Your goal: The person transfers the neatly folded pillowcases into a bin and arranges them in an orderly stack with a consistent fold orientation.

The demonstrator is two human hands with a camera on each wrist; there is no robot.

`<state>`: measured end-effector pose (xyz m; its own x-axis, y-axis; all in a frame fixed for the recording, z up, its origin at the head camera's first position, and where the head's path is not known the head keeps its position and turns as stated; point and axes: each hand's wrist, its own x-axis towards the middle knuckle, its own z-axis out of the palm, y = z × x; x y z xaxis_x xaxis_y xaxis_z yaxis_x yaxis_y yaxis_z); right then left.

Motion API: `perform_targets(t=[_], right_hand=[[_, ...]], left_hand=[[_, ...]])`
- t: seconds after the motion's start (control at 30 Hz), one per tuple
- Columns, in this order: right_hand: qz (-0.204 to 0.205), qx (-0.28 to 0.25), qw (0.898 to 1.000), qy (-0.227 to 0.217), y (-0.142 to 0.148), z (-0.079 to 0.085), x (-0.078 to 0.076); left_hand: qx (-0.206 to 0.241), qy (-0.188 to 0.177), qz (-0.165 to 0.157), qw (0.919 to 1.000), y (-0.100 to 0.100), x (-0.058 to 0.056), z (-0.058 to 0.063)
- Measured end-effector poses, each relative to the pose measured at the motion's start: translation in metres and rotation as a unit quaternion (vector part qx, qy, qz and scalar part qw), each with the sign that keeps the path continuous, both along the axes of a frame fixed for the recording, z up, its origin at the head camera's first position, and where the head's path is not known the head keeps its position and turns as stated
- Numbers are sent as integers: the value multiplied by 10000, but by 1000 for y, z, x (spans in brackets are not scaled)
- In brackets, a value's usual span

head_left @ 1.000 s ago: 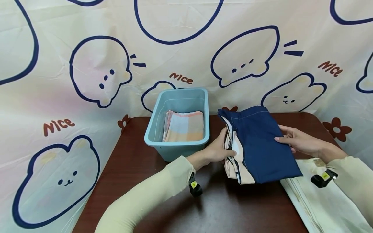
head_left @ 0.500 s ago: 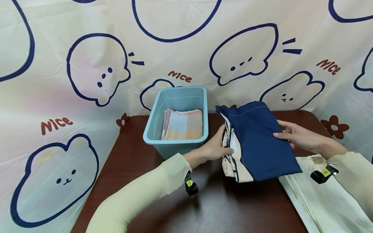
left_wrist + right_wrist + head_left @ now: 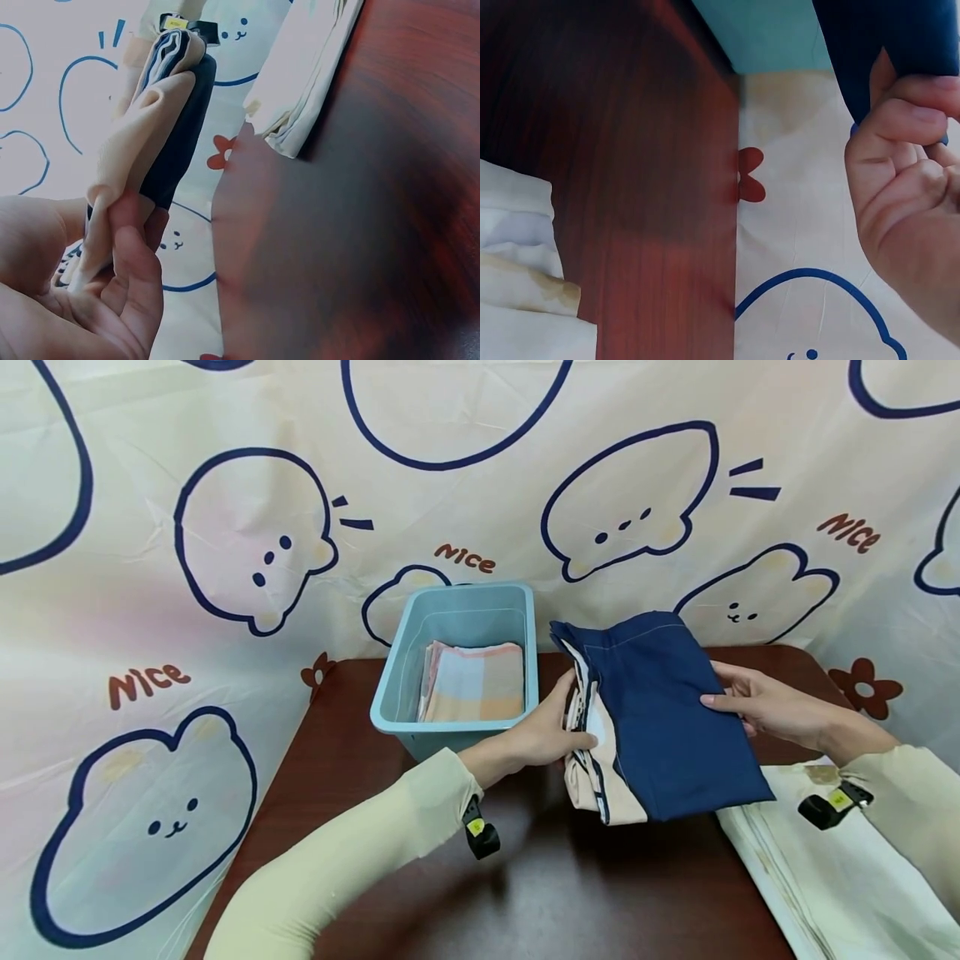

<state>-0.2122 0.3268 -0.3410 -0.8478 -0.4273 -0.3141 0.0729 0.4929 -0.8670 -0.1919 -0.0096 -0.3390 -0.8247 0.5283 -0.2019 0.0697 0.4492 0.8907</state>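
Note:
A folded cloth [image 3: 667,718], navy blue on its upper face with cream, patterned layers along its left edge, is held up above the table between both hands. My left hand [image 3: 543,727] grips the layered left edge, thumb on the near face. On the opposite side my right hand [image 3: 768,706] pinches the navy edge between thumb and fingers. The left wrist view shows the folded layers [image 3: 142,135] edge-on, with the left fingers curled round them. In the right wrist view the right hand [image 3: 907,165] has its fingers bent around the navy fabric [image 3: 900,37].
Left of the cloth stands a light blue plastic bin [image 3: 427,727] holding folded checked cloth [image 3: 476,681]. A stack of folded white cloth [image 3: 847,852] lies at the table's right. The dark red table [image 3: 525,893] meets a printed curtain [image 3: 480,427] behind.
Both hands have shifted slightly left and up with the folded cloth, bringing it a little closer to the bin. Their hold on it looks the same.

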Motion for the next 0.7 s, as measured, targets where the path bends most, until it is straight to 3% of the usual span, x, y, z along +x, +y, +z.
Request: perform_targets(t=[0.27,0.43,0.7], right_hand=[[-96,-76,9998,137,-7,3,5],[-64,-247,9995,201,-12,6,6],[193,-618,9977,216,-21,11,4]], left_hand=[[176,-102,-7,9998,-8,1,9],[391,-302,-191,9986,-15,-2,18],[239,-353,-517,9978,-31,-12,27]])
